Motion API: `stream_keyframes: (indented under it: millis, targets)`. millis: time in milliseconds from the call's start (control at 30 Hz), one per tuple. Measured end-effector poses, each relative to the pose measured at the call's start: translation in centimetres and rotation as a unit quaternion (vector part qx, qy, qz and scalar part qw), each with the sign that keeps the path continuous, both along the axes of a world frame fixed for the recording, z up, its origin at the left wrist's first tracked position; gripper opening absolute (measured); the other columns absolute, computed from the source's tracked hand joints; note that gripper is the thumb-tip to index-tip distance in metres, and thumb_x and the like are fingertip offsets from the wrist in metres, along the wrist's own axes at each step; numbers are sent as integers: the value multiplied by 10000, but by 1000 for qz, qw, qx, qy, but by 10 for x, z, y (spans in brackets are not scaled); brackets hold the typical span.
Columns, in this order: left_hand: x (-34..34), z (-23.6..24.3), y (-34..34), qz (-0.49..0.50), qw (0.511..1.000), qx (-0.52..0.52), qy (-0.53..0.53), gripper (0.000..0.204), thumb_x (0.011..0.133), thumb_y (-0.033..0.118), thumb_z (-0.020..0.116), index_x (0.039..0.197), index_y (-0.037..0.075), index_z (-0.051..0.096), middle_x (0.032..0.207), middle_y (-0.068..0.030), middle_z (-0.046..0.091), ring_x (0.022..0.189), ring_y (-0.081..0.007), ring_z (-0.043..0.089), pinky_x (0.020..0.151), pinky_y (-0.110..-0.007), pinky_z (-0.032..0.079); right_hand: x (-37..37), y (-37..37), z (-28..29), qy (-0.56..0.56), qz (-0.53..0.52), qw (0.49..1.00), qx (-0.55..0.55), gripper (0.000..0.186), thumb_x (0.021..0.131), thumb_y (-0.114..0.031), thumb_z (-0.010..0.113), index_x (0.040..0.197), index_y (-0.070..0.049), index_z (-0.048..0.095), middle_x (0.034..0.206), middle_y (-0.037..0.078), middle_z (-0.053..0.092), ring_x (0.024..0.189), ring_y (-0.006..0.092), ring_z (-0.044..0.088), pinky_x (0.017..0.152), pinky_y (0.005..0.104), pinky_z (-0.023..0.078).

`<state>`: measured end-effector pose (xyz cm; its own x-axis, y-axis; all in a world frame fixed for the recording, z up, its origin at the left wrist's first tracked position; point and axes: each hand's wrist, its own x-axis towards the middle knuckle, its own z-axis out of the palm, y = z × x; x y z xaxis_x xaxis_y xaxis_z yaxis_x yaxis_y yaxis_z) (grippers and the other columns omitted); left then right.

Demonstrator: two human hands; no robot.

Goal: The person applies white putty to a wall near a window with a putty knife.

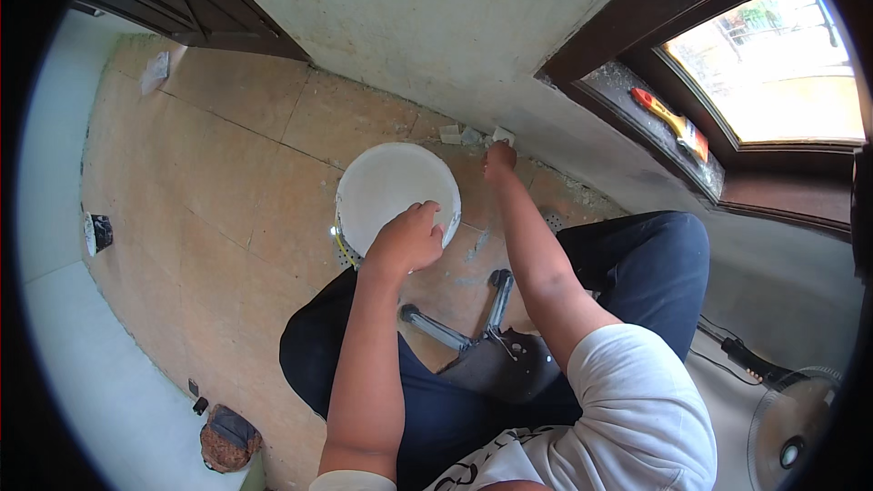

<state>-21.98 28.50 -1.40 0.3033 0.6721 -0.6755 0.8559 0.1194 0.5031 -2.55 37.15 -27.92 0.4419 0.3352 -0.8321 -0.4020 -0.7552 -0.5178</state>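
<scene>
A round white bucket (364,180) stands on the tiled floor in front of me, white inside. Over its near right part hangs my left hand (406,238), fingers loosely bent and a gap between them and the thumb; I see nothing held in it. Farther right, low against the wall, my right hand (499,160) is closed, its fingers pinched at a small flat white piece (503,135). My fingers cover the lower end of that piece. Just left of it, other small pale pieces (450,135) lie along the foot of the wall.
On the window sill lies a paintbrush (675,124) with a red and yellow handle. A fan (791,445) stands at the lower right. Between my legs are dark metal legs (496,300). A basket-like brown thing (225,445), a small cup-like container (97,233) and clear plastic (155,73) lie leftward.
</scene>
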Motion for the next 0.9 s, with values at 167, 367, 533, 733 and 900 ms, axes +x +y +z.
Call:
stream_keyframes:
  millis: [167,367,533,733,900]
  targets:
    - [12,3,6,-18,1000,11,-15,387,920,203,502,1266,29,494,1258,-186,546,1154,-322,533,966,-386,425,5,-32,30,-372,35,911,176,386,978,-272,396,799,34,551,690,143,594,604,247,595,510,370,416]
    - [9,6,1,-2,1000,8,-22,391,918,206,507,1271,37,498,1242,-183,556,1139,-329,538,966,-383,423,2,-40,72,-252,-33,884,392,328,1011,-250,359,779,-64,498,609,-4,454,526,83,433,477,262,344]
    - [6,4,1,-12,1000,21,-11,389,921,211,504,1269,37,503,1234,-187,560,1138,-332,538,968,-381,422,-5,-36,80,-304,11,867,394,347,1006,-258,356,786,-26,490,610,33,464,534,137,455,508,309,352]
    - [13,3,5,-15,1000,10,-14,394,920,214,506,1272,35,499,1244,-190,554,1147,-327,536,972,-380,421,10,-14,9,-369,45,883,287,385,1007,-288,337,800,3,480,597,89,485,526,239,489,533,383,376]
    - [8,0,4,-2,1000,3,-4,397,921,214,504,1276,36,495,1252,-187,551,1150,-324,536,974,-381,420,11,-22,-21,119,-79,987,67,425,1006,-299,340,802,28,520,641,164,549,468,259,501,452,394,418]
